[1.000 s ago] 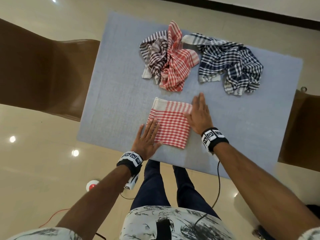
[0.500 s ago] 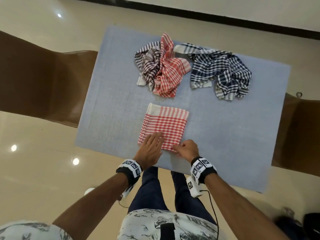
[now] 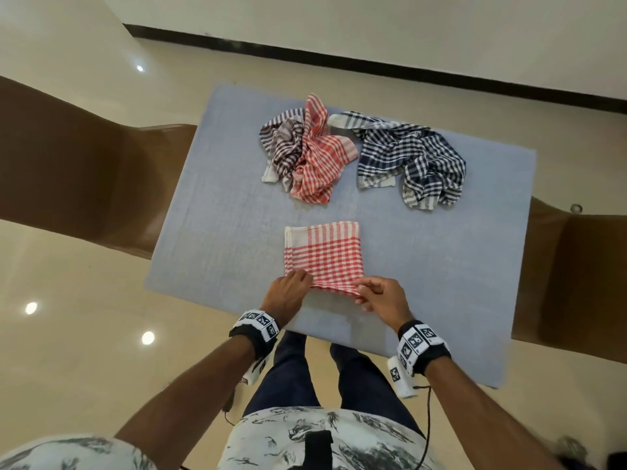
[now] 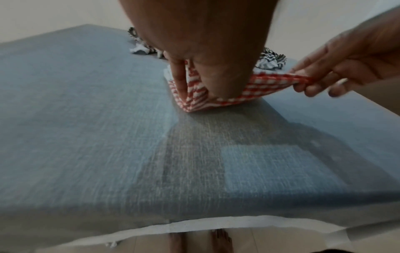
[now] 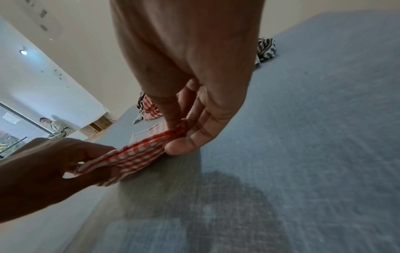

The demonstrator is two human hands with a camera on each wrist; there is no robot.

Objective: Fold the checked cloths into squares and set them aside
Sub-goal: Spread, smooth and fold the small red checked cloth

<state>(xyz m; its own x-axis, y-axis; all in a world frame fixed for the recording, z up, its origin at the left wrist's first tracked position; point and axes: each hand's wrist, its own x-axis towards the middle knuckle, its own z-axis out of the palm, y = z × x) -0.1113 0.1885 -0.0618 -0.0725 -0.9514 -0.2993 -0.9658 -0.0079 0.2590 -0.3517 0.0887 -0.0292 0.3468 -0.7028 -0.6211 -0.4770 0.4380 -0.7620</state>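
Head view: the folded red checked cloth (image 3: 324, 254) lies near the middle of the blue-grey table cover (image 3: 220, 232), its near edge lifted. At its 7 o'clock corner the left hand (image 3: 288, 296) pinches the layers; at the 5 o'clock corner the right hand (image 3: 383, 300) does the same, wrists raised, forearms reaching in from the near side. At 12 o'clock lie a crumpled red and brown checked pile (image 3: 305, 154) and, at 1 o'clock, a crumpled navy checked cloth (image 3: 412, 161), both not yet folded. The cloth looks thin, light and limp; it should sag between the hands, so the two near corners seem the right hold, with all layers caught together.

Left wrist view: the left hand's fingers (image 4: 180, 80) point downward, closed on the corner of the red checked cloth (image 4: 242, 89), which droops between both grips. The right hand (image 4: 337, 68) holds the far end at 3 o'clock, lifted just clear of the cover.

Right wrist view: the right hand's thumb and forefinger (image 5: 188, 142) nip the stacked edge of the cloth (image 5: 138, 154), other fingers loosely curled. The left hand (image 5: 49, 164) grips the other corner at 8 o'clock. Slipping layers are the likely risk.
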